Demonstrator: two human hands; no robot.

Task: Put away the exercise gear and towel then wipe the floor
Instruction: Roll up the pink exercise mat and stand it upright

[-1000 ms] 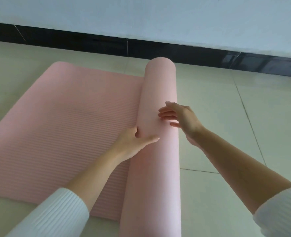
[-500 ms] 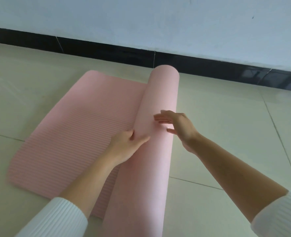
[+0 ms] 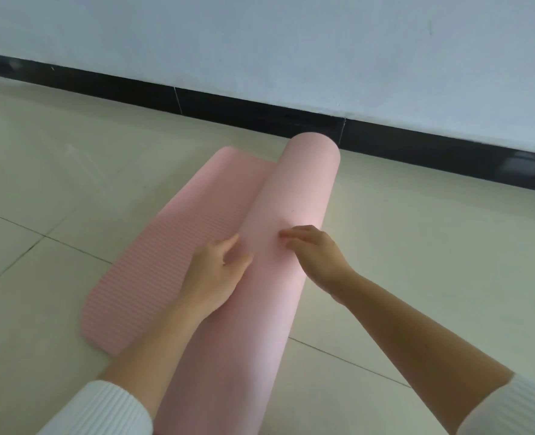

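Note:
A pink exercise mat (image 3: 294,196) lies on the tiled floor, mostly rolled into a thick tube that runs from the bottom of the view toward the wall. A short ribbed flat strip (image 3: 153,271) is left unrolled to the tube's left. My left hand (image 3: 213,274) presses on the tube's left side, fingers fairly straight, thumb up. My right hand (image 3: 313,255) rests on top of the roll with its fingers stretched over the curve. No towel is in view.
Pale beige floor tiles (image 3: 417,262) spread out on both sides of the mat. A black skirting strip (image 3: 228,111) runs along the foot of the white wall (image 3: 291,42) just beyond the roll's far end.
The roll has moved left over the flat part, which is now much narrower. Both hands stayed on the roll and travelled with it.

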